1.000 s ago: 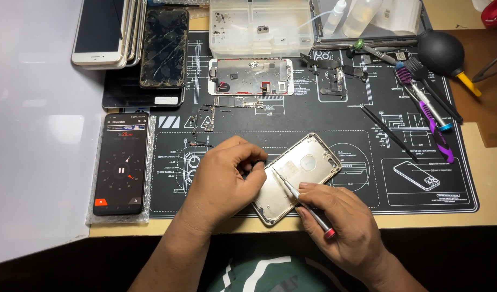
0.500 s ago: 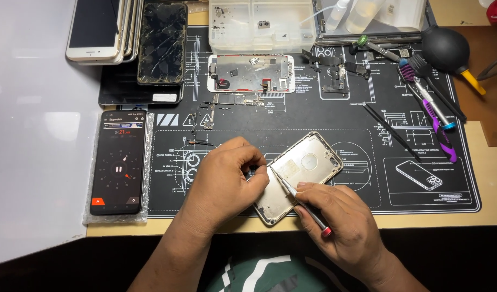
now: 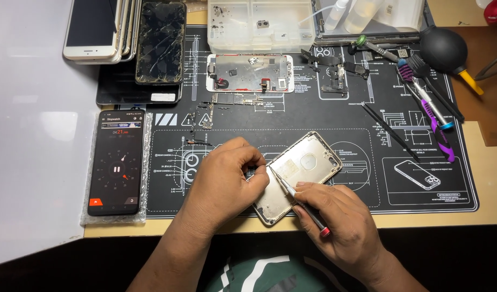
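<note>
Silver phone housing point(image 3: 302, 170) lies between both hands: left hand point(image 3: 224, 181) pinches its edge, right hand point(image 3: 340, 227) grips a screwdriver point(image 3: 297, 197).

bare forearms, no sleeves; dark green shirt point(image 3: 259, 276) with white print.
</note>
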